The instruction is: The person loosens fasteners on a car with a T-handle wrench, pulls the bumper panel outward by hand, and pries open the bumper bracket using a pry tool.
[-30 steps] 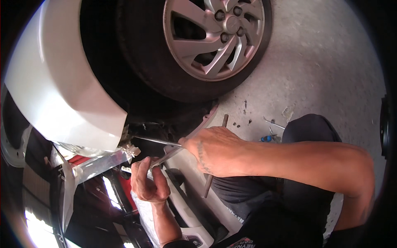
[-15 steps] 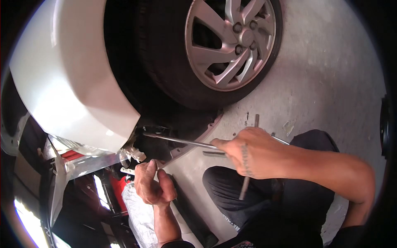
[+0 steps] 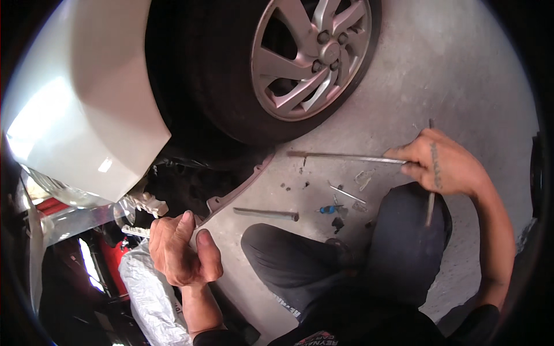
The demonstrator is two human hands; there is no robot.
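My right hand [image 3: 450, 164] grips a T-handle wrench [image 3: 352, 157] at the joint of its crossbar and long shaft. The shaft points left over the floor, below the car wheel [image 3: 311, 57], with its tip touching nothing. My left hand [image 3: 184, 248] is closed, fingers curled and thumb raised; what they hold, if anything, is hidden. It is beside the lower edge of the dark wheel-arch liner [image 3: 231, 199] and a pale bracket [image 3: 151, 205]. Above it stands the white bumper corner [image 3: 109, 115] of the car.
On the concrete floor lie a flat metal bar [image 3: 265, 214], a blue-handled tool [image 3: 329, 209], a thin silver rod [image 3: 346, 193] and several dark scraps. A crumpled silvery-white sheet [image 3: 147, 288] is at lower left. My bent knees [image 3: 404, 236] are close below the tools.
My right hand has drawn the wrench right, its tip out of the gap behind the bumper corner. My left hand stays closed near the liner. The view has shifted, showing more floor tools.
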